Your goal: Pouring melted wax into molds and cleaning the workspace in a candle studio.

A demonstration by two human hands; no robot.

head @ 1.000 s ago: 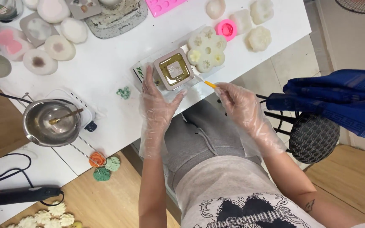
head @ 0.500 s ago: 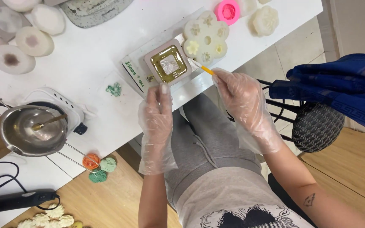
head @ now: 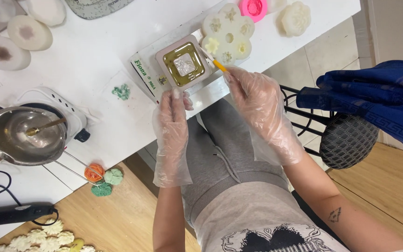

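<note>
At the near edge of the white table, a square mould with a pale rim and an olive-gold fill around a silvery centre sits tilted on a flat white packet, one corner pointing toward the person. The left hand, in a loose clear plastic glove, lies just below that near corner with its fingers held together and their tips touching or almost touching the mould's rim; it grips nothing that can be seen. The right hand, gloved the same way, is pinched shut on a thin stick with an orange shaft and a pale tip. The stick's long axis runs up and to the left from the fingertips, and its tip sits at the gap between the square mould's right corner and the cream flower-shaped mould just beyond it, so the mould lies up-left of the right hand and straight ahead of the left; both hands are close, the left nearer the rim, the right reaching it only through the stick. Toward the far right corner stand a pink round mould and a cream flower casting. Off to the left edge a steel pot rests on a small white heater, well apart from the hands, with a small green casting between it and the packet.
</note>
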